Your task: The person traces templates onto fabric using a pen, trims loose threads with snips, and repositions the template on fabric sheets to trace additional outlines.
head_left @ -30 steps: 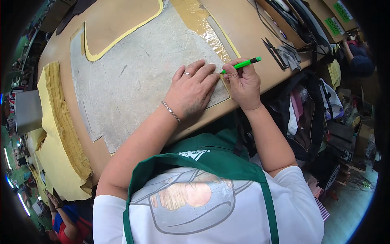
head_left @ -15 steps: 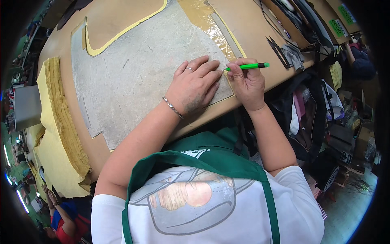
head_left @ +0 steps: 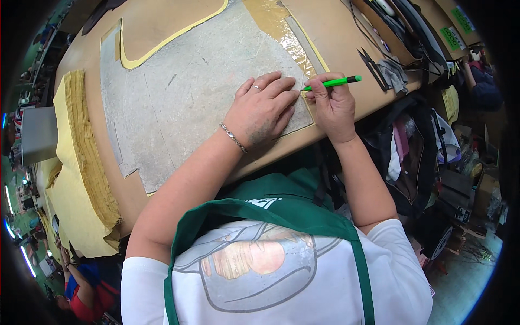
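Observation:
A large grey pattern template (head_left: 189, 108) with a cut-out curve lies on the brown work table (head_left: 352, 49), over yellow material that shows along its edges. My left hand (head_left: 262, 108) lies palm down on the template near its right edge, fingers extended and slightly apart. My right hand (head_left: 333, 105) is closed on a green pencil (head_left: 344, 81), its tip at the template's right edge, just beside my left fingertips. Clear brown film or tape (head_left: 271, 27) lies along the template's upper right part.
A stack of yellow sheets (head_left: 78, 162) sits at the left. Black scissors or tongs (head_left: 374, 70), a grey cloth (head_left: 394, 76) and boxes (head_left: 449, 32) are at the upper right. A black bag (head_left: 406, 157) stands beside the table at right. A co-worker in red (head_left: 89, 295) is at lower left.
My right hand and the pencil have shifted slightly up and to the right along the template's edge. My left hand has moved slightly up, staying flat on the template.

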`<state>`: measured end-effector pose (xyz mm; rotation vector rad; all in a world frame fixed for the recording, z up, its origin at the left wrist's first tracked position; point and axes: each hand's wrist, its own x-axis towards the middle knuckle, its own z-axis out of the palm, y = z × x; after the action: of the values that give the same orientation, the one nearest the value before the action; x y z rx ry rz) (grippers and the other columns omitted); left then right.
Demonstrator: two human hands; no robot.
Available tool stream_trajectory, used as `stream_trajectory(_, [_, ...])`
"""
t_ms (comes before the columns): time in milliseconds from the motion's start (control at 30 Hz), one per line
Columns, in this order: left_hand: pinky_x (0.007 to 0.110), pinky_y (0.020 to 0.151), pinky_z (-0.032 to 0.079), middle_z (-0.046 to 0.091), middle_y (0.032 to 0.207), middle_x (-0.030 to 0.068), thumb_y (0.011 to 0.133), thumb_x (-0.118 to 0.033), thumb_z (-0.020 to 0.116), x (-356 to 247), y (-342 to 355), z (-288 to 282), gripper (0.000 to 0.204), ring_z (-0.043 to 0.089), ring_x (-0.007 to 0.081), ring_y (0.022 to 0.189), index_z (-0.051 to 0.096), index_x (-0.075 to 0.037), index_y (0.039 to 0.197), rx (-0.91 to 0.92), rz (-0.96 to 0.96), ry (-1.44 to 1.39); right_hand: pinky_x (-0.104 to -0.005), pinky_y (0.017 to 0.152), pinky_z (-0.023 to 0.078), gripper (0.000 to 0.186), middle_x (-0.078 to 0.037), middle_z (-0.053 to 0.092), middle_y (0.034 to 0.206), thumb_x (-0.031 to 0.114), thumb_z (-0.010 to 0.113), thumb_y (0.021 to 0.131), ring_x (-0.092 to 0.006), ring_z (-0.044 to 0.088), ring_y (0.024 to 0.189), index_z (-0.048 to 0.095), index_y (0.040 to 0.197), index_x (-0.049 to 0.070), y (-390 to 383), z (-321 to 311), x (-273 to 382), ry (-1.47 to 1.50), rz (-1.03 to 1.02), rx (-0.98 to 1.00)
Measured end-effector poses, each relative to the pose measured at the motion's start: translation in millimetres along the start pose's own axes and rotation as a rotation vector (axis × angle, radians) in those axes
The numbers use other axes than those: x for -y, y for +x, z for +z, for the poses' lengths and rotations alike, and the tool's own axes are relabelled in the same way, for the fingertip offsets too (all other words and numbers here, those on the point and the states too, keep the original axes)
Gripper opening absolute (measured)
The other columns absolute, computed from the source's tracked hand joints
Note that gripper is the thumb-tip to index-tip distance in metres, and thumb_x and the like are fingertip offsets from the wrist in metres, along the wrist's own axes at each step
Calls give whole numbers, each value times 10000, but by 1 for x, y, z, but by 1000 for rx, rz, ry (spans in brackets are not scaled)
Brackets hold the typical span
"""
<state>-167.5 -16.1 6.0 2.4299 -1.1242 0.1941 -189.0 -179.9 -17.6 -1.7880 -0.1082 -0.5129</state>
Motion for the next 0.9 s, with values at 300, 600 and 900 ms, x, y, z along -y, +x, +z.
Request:
stream_trajectory(300, [581, 926, 242, 334, 1309, 57, 809, -288, 476, -7, 3, -4, 382, 251, 280, 1243, 451, -187, 1177, 118, -120, 135, -187, 535, 436, 114, -38, 571, 715, 150, 517, 856, -69, 524, 580, 461, 865, 50, -1, -12, 8, 253, 166, -104])
stream_trajectory(600, [646, 911, 178, 244, 1362, 66, 806, -365, 445, -5, 9, -10, 463, 178, 297, 1270, 383, -234, 1246, 286, -164, 100, -179, 569, 427, 122, -33, 563, 738, 150, 533, 849, -56, 519, 613, 468, 864, 48, 3, -26, 8, 264, 221, -102])
stream_trajectory(900, [684, 884, 149, 191, 1379, 116, 743, -551, 450, 5, 16, -13, 589, 128, 369, 1270, 341, -317, 1273, 313, -132, 177, -185, 580, 435, 113, -19, 549, 747, 129, 543, 841, -59, 526, 631, 488, 865, 33, 8, -11, 5, 196, 226, 63])
